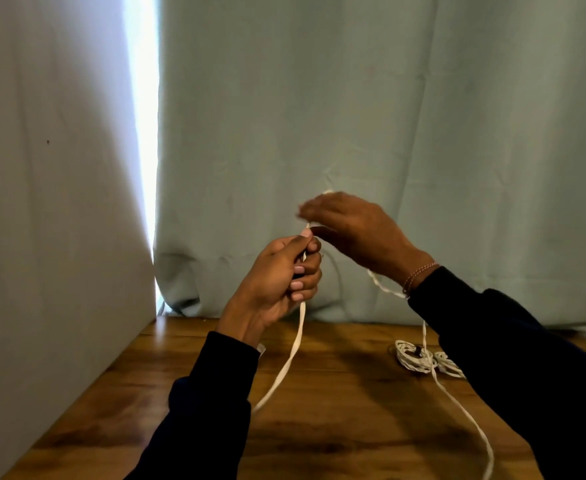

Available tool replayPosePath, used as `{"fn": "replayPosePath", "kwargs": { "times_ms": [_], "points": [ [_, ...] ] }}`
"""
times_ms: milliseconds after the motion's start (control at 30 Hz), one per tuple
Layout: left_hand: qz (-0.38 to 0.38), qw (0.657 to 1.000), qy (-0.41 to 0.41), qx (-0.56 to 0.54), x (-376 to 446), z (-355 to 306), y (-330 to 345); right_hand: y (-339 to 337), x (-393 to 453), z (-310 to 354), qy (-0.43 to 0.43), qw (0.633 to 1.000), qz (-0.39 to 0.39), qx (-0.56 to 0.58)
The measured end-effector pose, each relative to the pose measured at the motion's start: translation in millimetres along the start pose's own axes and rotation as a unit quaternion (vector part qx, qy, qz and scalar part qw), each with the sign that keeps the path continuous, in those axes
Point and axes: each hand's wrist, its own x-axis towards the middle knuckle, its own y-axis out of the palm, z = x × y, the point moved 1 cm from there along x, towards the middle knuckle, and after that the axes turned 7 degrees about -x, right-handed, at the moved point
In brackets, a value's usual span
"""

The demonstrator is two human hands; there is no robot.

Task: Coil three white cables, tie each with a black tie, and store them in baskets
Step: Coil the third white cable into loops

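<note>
Probably a home: curtain behind wooden table.

right hand fingertips motion-blurred | second coil half hidden behind sleeve

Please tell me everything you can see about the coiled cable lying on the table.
The coiled cable is white and wound into a small flat bundle, bound by a black tie. It lies on the wooden table, at its right side near the curtain. No hand touches it. A loose cable passes by it.
</note>
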Motion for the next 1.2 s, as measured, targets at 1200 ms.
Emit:
{"fn": "replayPosePath", "kwargs": {
  "times_ms": [1200],
  "points": [
    [0.023,0.996,0.090,0.001,-10.0,-12.2,10.2,29.6,13.6,2.8,0.246,0.930,0.175,0.211]
  ]
}}
